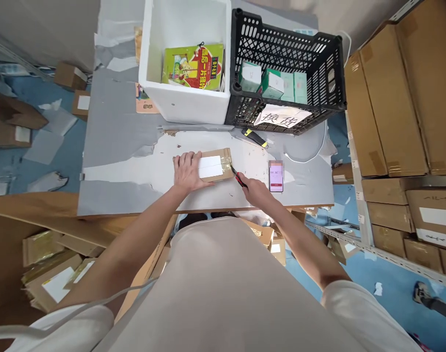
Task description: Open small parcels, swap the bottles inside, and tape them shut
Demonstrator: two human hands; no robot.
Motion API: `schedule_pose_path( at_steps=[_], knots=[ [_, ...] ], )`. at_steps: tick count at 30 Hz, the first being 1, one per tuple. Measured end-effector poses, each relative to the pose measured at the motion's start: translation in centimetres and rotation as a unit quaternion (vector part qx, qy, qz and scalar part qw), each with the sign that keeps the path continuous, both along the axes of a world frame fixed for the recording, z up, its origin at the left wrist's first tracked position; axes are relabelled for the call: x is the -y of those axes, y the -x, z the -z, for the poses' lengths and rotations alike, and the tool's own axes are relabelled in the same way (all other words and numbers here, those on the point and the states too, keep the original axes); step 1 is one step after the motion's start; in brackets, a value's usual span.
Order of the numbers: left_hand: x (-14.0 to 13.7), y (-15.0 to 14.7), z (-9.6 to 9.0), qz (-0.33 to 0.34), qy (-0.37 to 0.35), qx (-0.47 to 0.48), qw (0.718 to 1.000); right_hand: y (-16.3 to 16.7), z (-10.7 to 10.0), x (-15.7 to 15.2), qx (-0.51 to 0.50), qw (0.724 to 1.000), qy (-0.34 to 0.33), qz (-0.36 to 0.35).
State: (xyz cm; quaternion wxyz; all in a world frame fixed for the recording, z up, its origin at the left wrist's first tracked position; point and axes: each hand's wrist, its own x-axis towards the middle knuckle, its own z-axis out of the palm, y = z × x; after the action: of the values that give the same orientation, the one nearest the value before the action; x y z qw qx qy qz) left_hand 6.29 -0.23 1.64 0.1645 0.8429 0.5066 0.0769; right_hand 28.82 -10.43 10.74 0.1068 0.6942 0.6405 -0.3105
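A small cardboard box [226, 157] with a white label [210, 166] and clear tape lies on the table in front of me. My left hand [187, 172] grips its left end, fingers over the top and thumb along the near edge. In my right hand [257, 192] is a red and black utility knife [239, 179], its tip at the taped right end of the box. Whether the blade has entered the tape is too small to tell. Beyond the box lies a second knife, a black and yellow utility knife [255, 138].
A white foam box [193, 105] holding picture books [193, 66] and a black plastic crate [289, 44] with small green boxes [272, 84] stand at the back. A phone [276, 176] lies right of my right hand. Cartons [388, 107] fill the right shelf.
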Motion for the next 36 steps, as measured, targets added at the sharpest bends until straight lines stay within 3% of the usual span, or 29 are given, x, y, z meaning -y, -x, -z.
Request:
schedule_pose_path(
  at_steps=[6, 9, 11, 12, 16, 17, 19, 24, 30, 33, 36],
  knots=[
    [0.1, -0.1, -0.3, -0.003, -0.008, -0.021, 1.000, -1.8, -0.9, 2.5, -0.079, 0.995, -0.032, 0.056],
    [0.3, 0.0, -0.6, 0.006, -0.010, -0.027, 1.000, -1.7, -0.1, 3.6, -0.158, 0.970, -0.075, 0.168],
    [0.1, 0.4, -0.9, 0.017, -0.013, -0.026, 0.999, -0.5, 1.4, 4.1, -0.251, 0.916, -0.105, 0.295],
    [-0.2, 0.6, -1.0, 0.026, -0.012, -0.023, 0.999, 0.4, 2.3, 4.2, -0.305, 0.872, -0.121, 0.363],
    [-2.5, 2.2, -1.4, 0.063, 0.039, 0.000, 0.997, 5.5, 6.2, 3.9, -0.482, 0.659, -0.156, 0.556],
    [-3.2, 2.7, -1.4, 0.067, 0.059, 0.005, 0.996, 6.8, 7.0, 3.6, -0.513, 0.623, -0.145, 0.572],
    [-4.3, 3.8, -1.4, 0.063, 0.091, 0.018, 0.994, 8.7, 8.1, 2.8, -0.552, 0.588, -0.125, 0.578],
    [-2.9, 6.8, -0.1, -0.047, 0.161, 0.114, 0.979, 9.9, 9.3, -1.0, -0.565, 0.604, -0.177, 0.533],
    [2.5, 8.8, 2.6, -0.187, 0.269, 0.293, 0.899, 9.7, 9.7, -4.1, -0.540, 0.635, -0.200, 0.515],
    [3.3, 8.9, 3.2, -0.209, 0.292, 0.321, 0.876, 10.1, 9.5, -3.6, -0.530, 0.653, -0.198, 0.503],
    [3.0, 8.9, 3.2, -0.197, 0.290, 0.305, 0.885, 10.5, 9.0, -2.5, -0.516, 0.666, -0.199, 0.500]
  ],
)
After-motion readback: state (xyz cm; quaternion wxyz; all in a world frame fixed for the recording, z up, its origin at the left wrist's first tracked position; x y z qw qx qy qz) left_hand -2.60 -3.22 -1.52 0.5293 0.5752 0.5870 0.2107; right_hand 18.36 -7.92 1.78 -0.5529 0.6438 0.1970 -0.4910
